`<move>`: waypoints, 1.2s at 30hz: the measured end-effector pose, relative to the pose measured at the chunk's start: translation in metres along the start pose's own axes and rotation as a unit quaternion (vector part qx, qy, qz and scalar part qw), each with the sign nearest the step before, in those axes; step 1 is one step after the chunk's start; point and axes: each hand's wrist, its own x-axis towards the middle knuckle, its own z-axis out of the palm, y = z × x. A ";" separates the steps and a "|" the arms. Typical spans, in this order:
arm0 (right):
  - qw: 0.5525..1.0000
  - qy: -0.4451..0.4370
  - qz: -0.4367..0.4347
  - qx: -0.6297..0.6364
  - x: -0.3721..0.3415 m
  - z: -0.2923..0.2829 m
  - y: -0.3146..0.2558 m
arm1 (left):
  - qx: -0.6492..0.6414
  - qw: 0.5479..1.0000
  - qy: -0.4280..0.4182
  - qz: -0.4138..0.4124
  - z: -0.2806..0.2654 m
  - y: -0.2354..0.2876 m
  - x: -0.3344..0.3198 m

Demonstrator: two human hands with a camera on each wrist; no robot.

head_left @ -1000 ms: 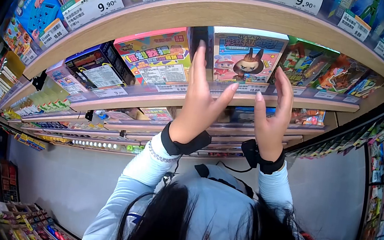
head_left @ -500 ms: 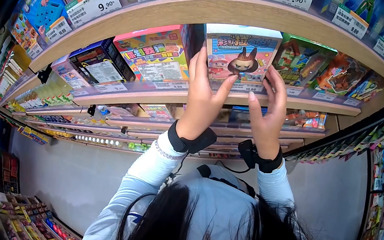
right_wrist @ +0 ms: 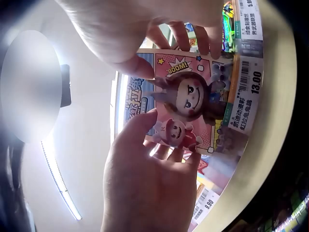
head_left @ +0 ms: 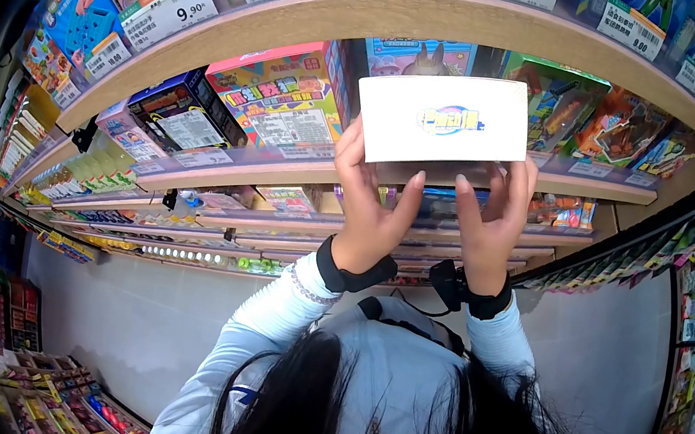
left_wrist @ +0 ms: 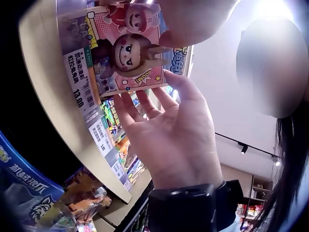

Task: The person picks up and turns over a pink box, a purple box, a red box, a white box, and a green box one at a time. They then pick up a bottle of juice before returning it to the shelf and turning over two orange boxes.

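Observation:
A cardboard box (head_left: 443, 122) with a white top and a small printed logo is tilted toward the head camera in front of the shelf. My left hand (head_left: 370, 216) holds its left side, fingers along the edge and thumb in front. On the opposite side my right hand (head_left: 489, 234) grips it the same way. In the left wrist view, the box's pink front (left_wrist: 140, 77) shows a long-eared cartoon figure and a smaller one in red. Behind it on the shelf stands another box (head_left: 421, 56) with similar artwork, its lower part hidden.
A pink-and-yellow box (head_left: 280, 95) stands to the left on the same shelf, and a green box (head_left: 553, 104) to the right. The wooden edge of the shelf above (head_left: 449, 21) curves over the hands. Price tags (right_wrist: 246, 94) line the shelf front.
Both hands have closed in on the box's sides and taken hold of it. The box has come forward off its place and tipped, so its white top shows instead of its front.

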 end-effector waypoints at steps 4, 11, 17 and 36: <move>0.993 0.029 0.026 0.109 -0.021 0.006 0.000 | 0.095 0.991 -0.054 0.083 -0.012 0.014 -0.015; 0.992 -0.083 0.086 0.041 -0.051 -0.011 -0.001 | 0.102 0.972 -0.109 0.181 -0.008 0.031 -0.039; 0.973 -0.194 0.041 0.122 -0.062 -0.037 0.014 | 0.080 0.954 -0.128 0.258 -0.014 0.046 -0.036; 0.938 -0.316 0.081 0.118 -0.083 -0.090 0.048 | -0.270 0.810 -0.351 -0.385 -0.085 -0.003 -0.012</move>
